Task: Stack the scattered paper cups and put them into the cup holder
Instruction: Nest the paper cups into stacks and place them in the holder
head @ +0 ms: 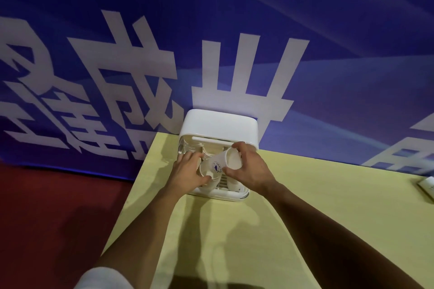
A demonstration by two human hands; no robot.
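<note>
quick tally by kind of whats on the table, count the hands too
paper cups: 3 clear to see, more may be hidden behind the hands
cup holder: 1
hands: 2, left hand and right hand
small white object at the far right: 1
total: 7

The holder [219, 124] is showing smooth, glossy white plastic. The cups [217, 168] are looking like matt paper. At six o'clock from the holder, the table [305, 206] is lying smooth and matt.
</note>
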